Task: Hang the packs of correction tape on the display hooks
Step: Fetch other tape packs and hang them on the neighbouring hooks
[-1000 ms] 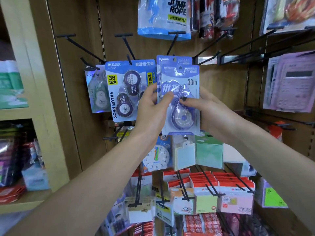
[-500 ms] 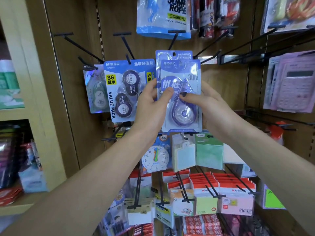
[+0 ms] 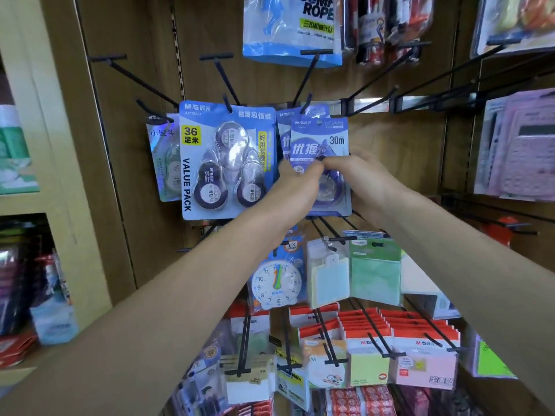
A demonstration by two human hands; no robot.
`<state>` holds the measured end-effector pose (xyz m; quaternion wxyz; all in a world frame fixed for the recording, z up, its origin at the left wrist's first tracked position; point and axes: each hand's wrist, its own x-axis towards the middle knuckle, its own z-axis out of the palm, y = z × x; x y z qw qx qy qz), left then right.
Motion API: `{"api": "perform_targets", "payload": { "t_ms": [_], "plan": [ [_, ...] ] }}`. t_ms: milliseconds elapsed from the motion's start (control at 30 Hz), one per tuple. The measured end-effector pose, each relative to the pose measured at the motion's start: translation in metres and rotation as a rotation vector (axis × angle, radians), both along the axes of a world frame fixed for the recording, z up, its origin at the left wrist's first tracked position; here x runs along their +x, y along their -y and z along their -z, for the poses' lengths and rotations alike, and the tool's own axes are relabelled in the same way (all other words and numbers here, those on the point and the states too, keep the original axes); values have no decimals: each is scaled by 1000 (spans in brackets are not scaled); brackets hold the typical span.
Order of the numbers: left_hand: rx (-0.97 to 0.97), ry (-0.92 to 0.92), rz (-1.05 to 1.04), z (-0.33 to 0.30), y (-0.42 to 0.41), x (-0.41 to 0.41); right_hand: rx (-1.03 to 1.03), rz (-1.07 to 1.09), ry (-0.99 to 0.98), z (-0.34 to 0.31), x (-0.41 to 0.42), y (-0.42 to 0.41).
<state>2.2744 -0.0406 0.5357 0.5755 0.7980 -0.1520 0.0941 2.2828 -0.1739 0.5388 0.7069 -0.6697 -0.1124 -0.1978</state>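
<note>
Purple-blue single pack [image 3: 319,145] of correction tape sits against the wood display panel [image 3: 390,151], top edge level with the hook [image 3: 304,108] that angles out from the panel's slot rail. Both hands grip it: left hand [image 3: 295,181] pinches the pack's lower left front, thumb on the blister, and right hand [image 3: 359,178] wraps the right edge with fingers curled behind. Two-sided hold looks meant to keep the card square so the hang hole meets the hook tip. Can't tell if the hole is already threaded; hook tip overlaps the card's top.

A second matching pack [image 3: 283,127] hangs behind it on the same hook, so the front one likely stacks on it.

Room: the value pack [image 3: 228,163] hangs just left, its right edge nearly touching the held pack, so there's no slack sideways. Right of the pack is bare panel, free. Above, the jump rope bag [image 3: 292,31] hangs well clear. Below, the lower row's hooks [image 3: 327,229] stick out just under the pack's bottom edge; a dropped wrist could snag them. Best path is probably straight back along the hook.
</note>
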Motion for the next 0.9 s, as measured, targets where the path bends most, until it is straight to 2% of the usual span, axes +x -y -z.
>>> {"api": "perform_targets", "payload": {
  "t_ms": [100,267,467,700,900],
  "plan": [
    [10,-100,65,3,-1,14,-24,11,-56,-4,17,-5],
    [-97,-205,75,0,-4,30,-28,41,-106,-9,36,-9],
    [-107,-213,60,1,-6,37,-80,43,-158,-12,40,-9],
    [49,-27,100,15,-14,16,-25,125,-57,6,22,0],
    [118,153,111,20,-24,-16,-22,-12,68,20,-19,12]
  ]
}}
